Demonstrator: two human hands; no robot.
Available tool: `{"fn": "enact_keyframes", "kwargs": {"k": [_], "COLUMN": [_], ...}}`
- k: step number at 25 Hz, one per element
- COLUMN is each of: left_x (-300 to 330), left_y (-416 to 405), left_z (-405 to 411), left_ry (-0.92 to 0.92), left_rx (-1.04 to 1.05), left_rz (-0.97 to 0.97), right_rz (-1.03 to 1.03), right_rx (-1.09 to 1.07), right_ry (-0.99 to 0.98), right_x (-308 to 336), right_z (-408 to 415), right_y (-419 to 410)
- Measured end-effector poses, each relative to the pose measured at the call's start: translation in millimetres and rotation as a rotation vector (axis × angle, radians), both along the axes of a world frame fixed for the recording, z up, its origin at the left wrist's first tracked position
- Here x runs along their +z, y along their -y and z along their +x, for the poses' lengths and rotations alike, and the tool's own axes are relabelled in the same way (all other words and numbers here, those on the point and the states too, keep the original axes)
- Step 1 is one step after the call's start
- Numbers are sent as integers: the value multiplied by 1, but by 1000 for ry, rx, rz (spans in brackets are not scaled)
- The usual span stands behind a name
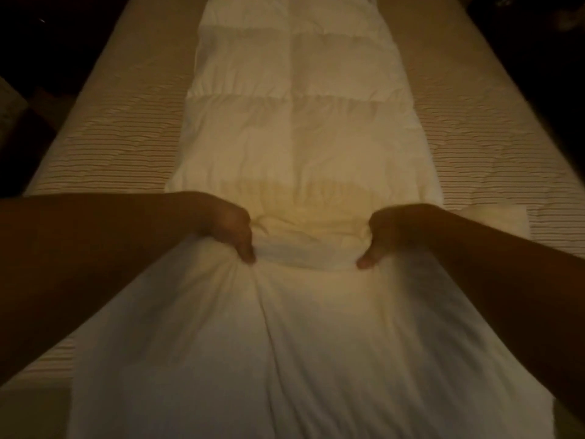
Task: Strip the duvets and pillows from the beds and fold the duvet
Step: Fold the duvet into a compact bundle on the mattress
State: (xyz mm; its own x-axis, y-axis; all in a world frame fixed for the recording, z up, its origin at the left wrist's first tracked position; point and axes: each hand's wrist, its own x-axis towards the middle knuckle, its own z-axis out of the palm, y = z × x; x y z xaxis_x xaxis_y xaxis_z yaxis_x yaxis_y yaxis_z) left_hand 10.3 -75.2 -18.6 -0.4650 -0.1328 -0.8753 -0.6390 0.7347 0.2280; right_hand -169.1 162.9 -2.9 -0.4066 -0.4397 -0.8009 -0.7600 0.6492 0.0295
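A white quilted duvet (297, 128), folded into a long narrow strip, runs down the middle of the bed away from me. Its near end is bunched up and lifted towards me. My left hand (229, 228) grips the bunched fabric on the left side, fingers curled into the cloth. My right hand (384, 234) grips the same fold on the right side, thumb pointing down. Both forearms reach in from the lower corners. No pillow is in view.
The bare mattress (123, 134) has a ribbed beige cover and shows on both sides of the duvet. A small white corner of cloth (493, 221) lies on the mattress right of my right wrist. The room around the bed is dark.
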Motion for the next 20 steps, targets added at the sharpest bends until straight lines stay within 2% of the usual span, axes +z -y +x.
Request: {"fn": "enact_keyframes", "kwargs": {"k": [2, 3, 4, 6, 9, 14, 17, 19, 20], "left_x": [-17, -29, -43, -72, -113, -165, -163, -147, -138], "left_y": [3, 1, -1, 3, 29, 32, 24, 6, -4], "left_z": [-17, -16, -14, -7, -5, -16, -21, -30, -32], "left_ry": [-390, -522, -593, -572, -489, -506, -442, -555, -631], "left_rx": [-80, -130, -170, -221, -124, -74, -26, -53, -76], "left_rz": [-473, -632, -698, -699, -703, -721, -710, -721, -701], "right_rz": [-261, -323, -370, -450, -513, -601, -565, -538, -606], "right_rx": [85, 108, 87, -42, -214, -256, -308, -366, -363], "right_ry": [-437, -581, -632, -607, -550, -545, -522, -523, -502], "right_x": [-27, -47, -69, -104, -148, -206, -205, -183, -170], "right_z": [-18, -21, -21, -23, -37, -45, -41, -30, -20], "right_y": [10, 12, 13, 11, 1, 8, 6, 18, 29]}}
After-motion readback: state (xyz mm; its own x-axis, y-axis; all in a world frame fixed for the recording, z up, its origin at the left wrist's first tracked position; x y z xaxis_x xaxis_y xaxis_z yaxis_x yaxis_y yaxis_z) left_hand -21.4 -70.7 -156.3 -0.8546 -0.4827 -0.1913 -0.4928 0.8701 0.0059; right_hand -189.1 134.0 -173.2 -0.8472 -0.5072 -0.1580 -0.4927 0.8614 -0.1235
